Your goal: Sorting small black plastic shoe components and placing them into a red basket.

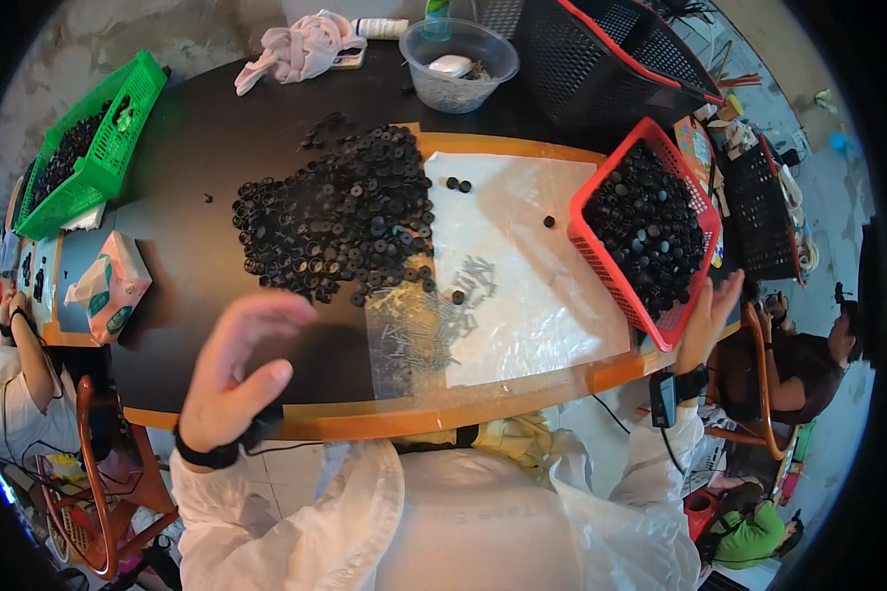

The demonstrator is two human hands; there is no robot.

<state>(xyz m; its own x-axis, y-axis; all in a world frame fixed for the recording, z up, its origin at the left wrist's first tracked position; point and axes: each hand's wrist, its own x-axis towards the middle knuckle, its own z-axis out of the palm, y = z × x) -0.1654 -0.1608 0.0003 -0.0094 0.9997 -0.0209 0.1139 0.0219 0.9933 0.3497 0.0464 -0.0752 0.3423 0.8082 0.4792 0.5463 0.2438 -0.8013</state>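
Note:
Above the dark table (187, 227), my left hand (241, 369) is open, its fingers curved and thumb apart, holding nothing I can see. Just beyond it spreads a large pile of small round black parts (335, 217), some ring-shaped. My right hand (705, 320) is open with fingers stretched, beside the near right corner of a red plastic basket (608, 271); whether it touches the basket I cannot tell. Round black caps (650, 231) fill the basket. Thin clear or metallic pins (419, 335) lie scattered between the pile and a white sheet (532, 266). A few loose black parts rest on the sheet.
A green basket (118, 138) of black parts and a tissue pack (113, 286) are at left. Along the back are a cloth (301, 49), a clear bowl (458, 89) and a black crate (601, 79). Other people sit at both sides. Brown tape (404, 424) lines the near edge.

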